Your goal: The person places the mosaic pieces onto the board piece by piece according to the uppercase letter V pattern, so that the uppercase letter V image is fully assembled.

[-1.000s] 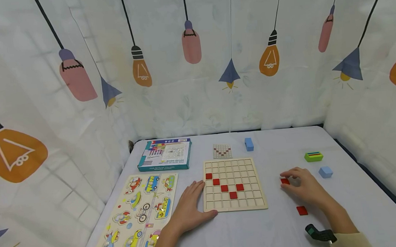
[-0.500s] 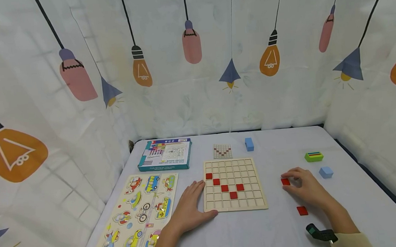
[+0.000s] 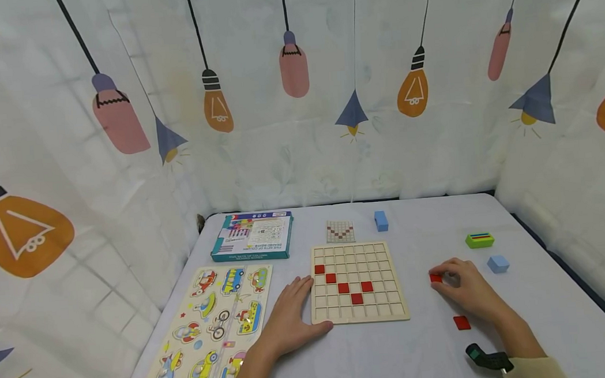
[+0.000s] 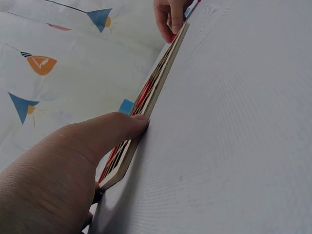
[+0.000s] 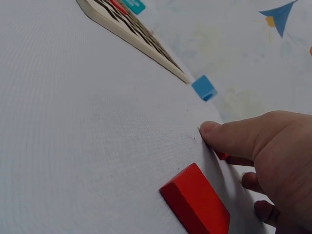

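A square wooden grid board (image 3: pixel 380 265) lies mid-table, with several red square tiles set in its cells in a slanting pattern. My left hand (image 3: pixel 290 320) rests at its near left corner, fingers along the left side and thumb on the front edge, as the left wrist view shows too. Off to the right, my right hand (image 3: pixel 467 289) pinches a red tile (image 3: pixel 435 277) between thumb and fingers, low at the tabletop. That tile is mostly hidden behind the thumb in the right wrist view. Another red tile (image 5: pixel 197 202) lies loose, nearer the person.
Behind the board lie a small pattern card (image 3: pixel 340 231) and a blue block (image 3: pixel 381 221). A picture puzzle board (image 3: pixel 184 300) and a flat teal-edged box (image 3: pixel 256 238) occupy the left. Right of the right hand sit a green block (image 3: pixel 479 240) and a light blue block (image 3: pixel 498 264).
The right hand shifts only very slightly, with the red tile staying at its fingertips. The left hand and the board have not moved.
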Action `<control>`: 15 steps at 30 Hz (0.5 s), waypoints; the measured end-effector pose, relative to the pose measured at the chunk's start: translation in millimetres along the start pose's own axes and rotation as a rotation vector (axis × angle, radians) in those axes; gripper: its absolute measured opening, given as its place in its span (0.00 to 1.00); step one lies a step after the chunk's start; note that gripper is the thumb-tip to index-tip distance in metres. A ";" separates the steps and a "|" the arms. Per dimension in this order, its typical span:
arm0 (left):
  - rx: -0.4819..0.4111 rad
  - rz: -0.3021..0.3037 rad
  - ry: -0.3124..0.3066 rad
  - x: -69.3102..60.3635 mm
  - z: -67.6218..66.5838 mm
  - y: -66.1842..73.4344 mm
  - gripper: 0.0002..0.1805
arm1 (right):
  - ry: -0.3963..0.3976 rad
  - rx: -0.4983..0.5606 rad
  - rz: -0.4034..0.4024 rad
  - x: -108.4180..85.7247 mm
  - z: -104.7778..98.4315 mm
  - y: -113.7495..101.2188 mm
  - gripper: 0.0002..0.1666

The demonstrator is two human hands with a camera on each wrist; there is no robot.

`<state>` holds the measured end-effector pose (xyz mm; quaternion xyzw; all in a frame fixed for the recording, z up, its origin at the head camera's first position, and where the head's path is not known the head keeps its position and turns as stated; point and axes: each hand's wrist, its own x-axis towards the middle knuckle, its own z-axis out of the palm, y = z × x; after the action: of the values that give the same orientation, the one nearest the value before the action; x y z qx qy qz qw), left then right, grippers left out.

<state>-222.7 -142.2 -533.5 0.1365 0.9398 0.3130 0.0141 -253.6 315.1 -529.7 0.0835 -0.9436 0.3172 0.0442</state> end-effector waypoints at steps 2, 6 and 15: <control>-0.001 -0.002 -0.001 -0.2 0.1 -0.1 0.64 | 0.000 -0.002 0.004 0.0 0.7 -0.5 0.18; -0.001 -0.002 -0.002 -0.5 0.6 -0.4 0.64 | -0.007 0.004 0.007 0.1 1.4 -3.3 0.17; 0.003 -0.005 -0.012 -0.6 0.8 -0.4 0.64 | -0.018 0.012 -0.011 3.4 1.6 -19.2 0.17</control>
<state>-222.1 -142.2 -534.4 0.1361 0.9405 0.3106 0.0203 -253.4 298.6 -519.1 0.0916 -0.9416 0.3219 0.0369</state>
